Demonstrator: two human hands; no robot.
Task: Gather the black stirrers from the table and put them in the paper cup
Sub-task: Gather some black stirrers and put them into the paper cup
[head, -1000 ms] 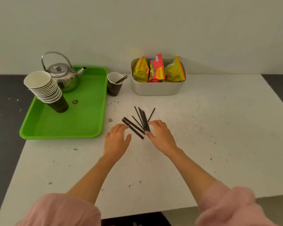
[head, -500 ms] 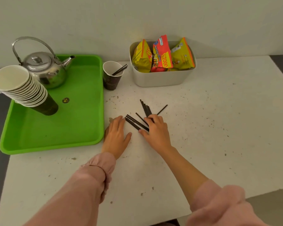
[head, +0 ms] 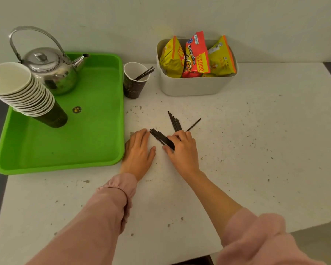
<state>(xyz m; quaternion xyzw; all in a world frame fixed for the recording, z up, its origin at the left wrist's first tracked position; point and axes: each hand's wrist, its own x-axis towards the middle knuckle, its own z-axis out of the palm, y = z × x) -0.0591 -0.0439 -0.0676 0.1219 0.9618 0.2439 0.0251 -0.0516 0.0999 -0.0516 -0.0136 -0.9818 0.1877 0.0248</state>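
Note:
Several black stirrers (head: pixel 174 122) lie fanned out on the white table (head: pixel 256 150) in front of me. My right hand (head: pixel 182 150) rests on them, fingers curled over one bunch of stirrers (head: pixel 161 136) that pokes out to the left. My left hand (head: pixel 139 150) lies flat on the table, fingers apart, its fingertips just left of that bunch. A dark paper cup (head: pixel 134 82) stands behind, beside the tray, with a couple of stirrers leaning in it.
A green tray (head: pixel 96 142) at the left holds a metal kettle (head: pixel 50 67) and a leaning stack of paper cups (head: pixel 25 92). A white tub (head: pixel 195 85) of snack packets stands at the back. Wall behind, table's edge near me.
My right hand has drawn the stirrers closer together and curled over the left bunch. My left hand has stayed flat beside them. The view has moved closer.

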